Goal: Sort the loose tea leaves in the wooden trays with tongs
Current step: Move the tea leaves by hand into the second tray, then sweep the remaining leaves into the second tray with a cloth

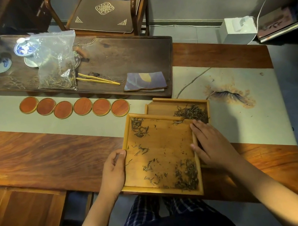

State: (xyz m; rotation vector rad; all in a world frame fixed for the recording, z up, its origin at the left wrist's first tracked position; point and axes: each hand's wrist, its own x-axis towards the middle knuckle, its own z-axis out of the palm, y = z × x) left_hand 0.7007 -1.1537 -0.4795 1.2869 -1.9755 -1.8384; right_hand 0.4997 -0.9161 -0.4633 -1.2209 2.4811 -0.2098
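Note:
A wooden tray (167,141) lies at the table's near edge, its far end resting on a second wooden tray (161,108) behind it. Loose tea leaves (186,176) are scattered over the near tray, thickest at its near right corner. A denser pile of tea leaves (192,113) fills the far tray's right side. My left hand (113,172) grips the near tray's left rim. My right hand (209,145) holds its right rim, fingers curled over the edge. The bamboo tongs (97,79) lie untouched on the dark tea board beyond.
A plastic bag of tea (56,62) stands on the dark tea board (132,54), with a folded cloth (144,81) and teaware (23,48) on it. Several round wooden coasters (73,108) line the table runner. A chair (103,13) and a tissue box (238,29) stand behind.

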